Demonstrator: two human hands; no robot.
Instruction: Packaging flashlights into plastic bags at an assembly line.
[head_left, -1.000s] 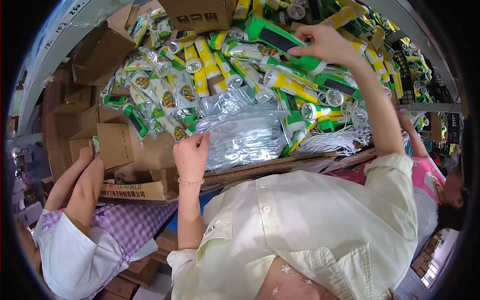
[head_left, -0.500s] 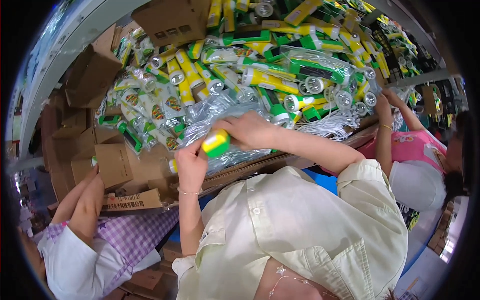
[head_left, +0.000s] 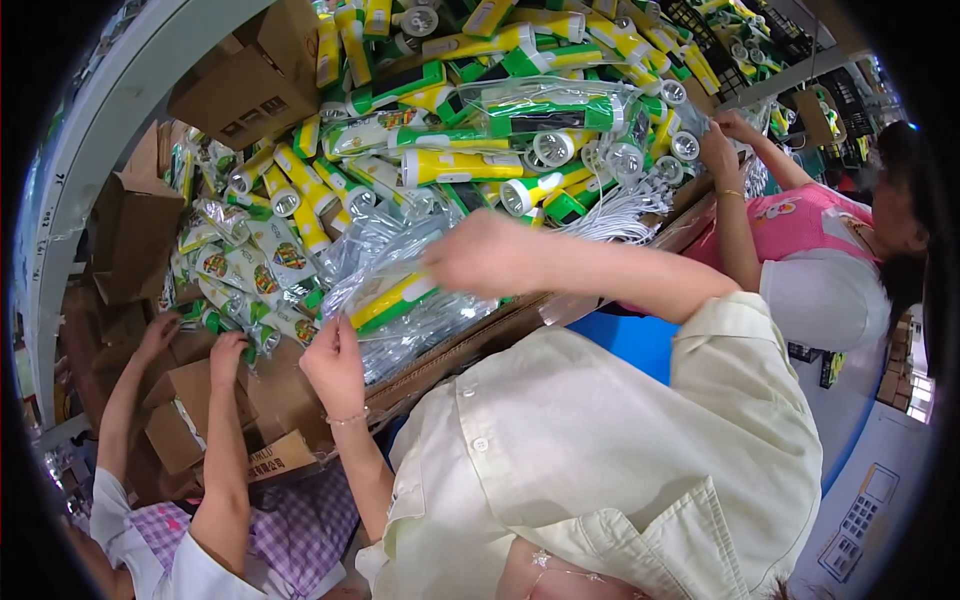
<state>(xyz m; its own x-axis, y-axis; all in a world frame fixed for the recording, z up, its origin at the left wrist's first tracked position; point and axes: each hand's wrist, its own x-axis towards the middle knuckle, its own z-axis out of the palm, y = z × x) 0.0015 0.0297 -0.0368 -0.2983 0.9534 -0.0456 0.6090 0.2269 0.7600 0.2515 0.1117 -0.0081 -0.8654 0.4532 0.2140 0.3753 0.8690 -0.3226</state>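
Pinching clear plastic (head_left: 385,334), the left hand (head_left: 335,368) sits by the torch (head_left: 397,299) — between both hands, over the bags (head_left: 440,335). Right hand (head_left: 480,252) blurs, its grip unclear — a slack left pinch could spill the torch.

You wear a pale cream shirt (head_left: 620,420) with a row of round buttons (head_left: 481,444) down its front. To the right of this row, your sleeve has a turned-up cuff (head_left: 725,320). At its neck end are a pointed collar (head_left: 680,525) and a thin necklace (head_left: 565,572); leftward, a beaded bracelet (head_left: 348,417).
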